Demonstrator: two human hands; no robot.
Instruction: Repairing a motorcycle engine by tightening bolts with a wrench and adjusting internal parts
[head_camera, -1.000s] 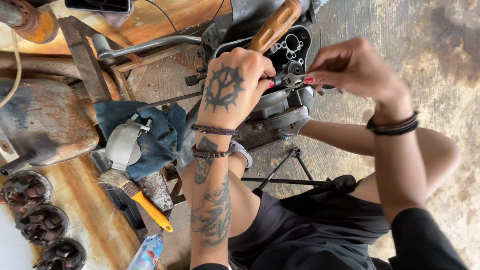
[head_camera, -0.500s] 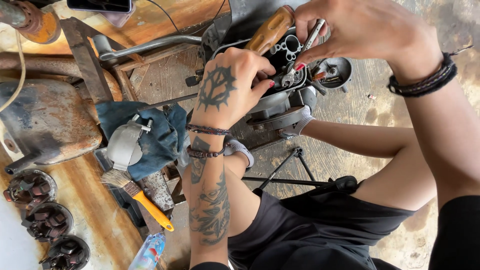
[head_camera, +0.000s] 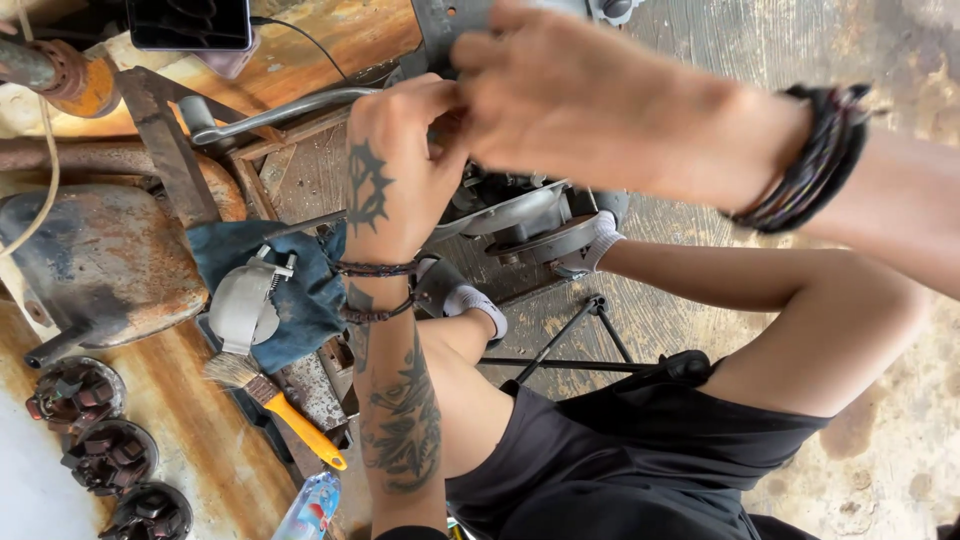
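Both hands meet over a grey engine casing.
Left hand (head_camera: 400, 160) curls onto the metal engine casing (head_camera: 520, 215), likely steadying it; right hand (head_camera: 590, 105) blurred above, grip unclear. Yellow-handled brush (head_camera: 275, 405) and blue rag (head_camera: 300, 290) lie near, within reach.

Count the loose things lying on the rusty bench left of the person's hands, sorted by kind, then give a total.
Round dark clutch-like parts: 3
Paintbrush with yellow handle: 1
Blue cloth: 1
Grey metal part on the cloth: 1
Plastic bottle: 1
Total: 7

Bright, even daylight with soft shadows; the right hand (head_camera: 600, 110) is motion-blurred, the rest fairly sharp.
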